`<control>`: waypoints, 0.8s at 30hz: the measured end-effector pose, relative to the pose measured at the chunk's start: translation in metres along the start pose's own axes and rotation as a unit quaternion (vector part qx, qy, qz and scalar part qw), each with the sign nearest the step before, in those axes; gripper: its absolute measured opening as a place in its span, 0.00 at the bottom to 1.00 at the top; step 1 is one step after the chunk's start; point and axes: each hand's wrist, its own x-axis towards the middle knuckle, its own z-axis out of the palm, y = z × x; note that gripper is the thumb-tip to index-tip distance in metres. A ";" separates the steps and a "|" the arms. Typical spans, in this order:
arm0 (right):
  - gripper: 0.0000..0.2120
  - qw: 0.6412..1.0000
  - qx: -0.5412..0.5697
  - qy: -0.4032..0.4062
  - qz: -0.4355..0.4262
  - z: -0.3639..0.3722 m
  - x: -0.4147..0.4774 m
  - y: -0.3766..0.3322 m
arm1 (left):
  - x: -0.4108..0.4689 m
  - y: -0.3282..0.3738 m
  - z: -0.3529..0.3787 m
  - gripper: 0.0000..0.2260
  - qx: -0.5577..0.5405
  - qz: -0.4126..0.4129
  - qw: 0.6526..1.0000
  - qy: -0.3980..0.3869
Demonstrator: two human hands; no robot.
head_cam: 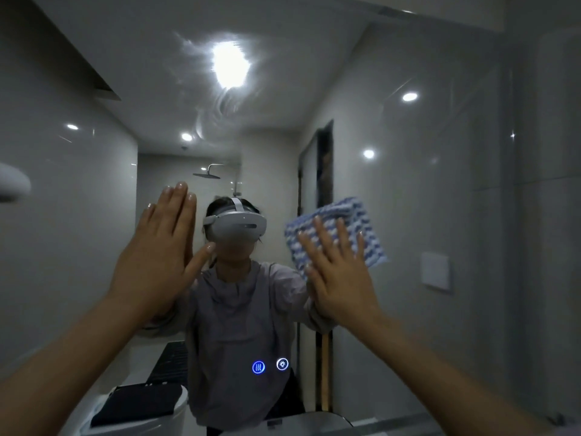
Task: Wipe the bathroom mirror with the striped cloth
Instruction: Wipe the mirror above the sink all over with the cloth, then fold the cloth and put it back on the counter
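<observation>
Both hands are up at the mirror [424, 184], the right hand [341, 272] spread flat, pressing the striped cloth [345, 215] mid-wipe, the left hand [157, 256] open and empty; next, likely sweep toward the smears under the light glare [231, 66].

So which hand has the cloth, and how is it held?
The right hand presses the striped cloth flat against the mirror, palm on its lower half. The left hand holds nothing.

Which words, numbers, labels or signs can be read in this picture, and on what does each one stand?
No words or numbers can be read anywhere.
Blue round icon with three wavy lines: a lit symbol on the mirror, no text.
White round icon beside it: a lit symbol, too small to make out.
The striped cloth under the right hand bears no label.
</observation>
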 end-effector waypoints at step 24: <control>0.11 0.369 0.790 0.084 0.482 -0.119 -0.106 0.048 | -0.042 0.076 -0.049 0.32 -0.090 0.062 0.990 -0.094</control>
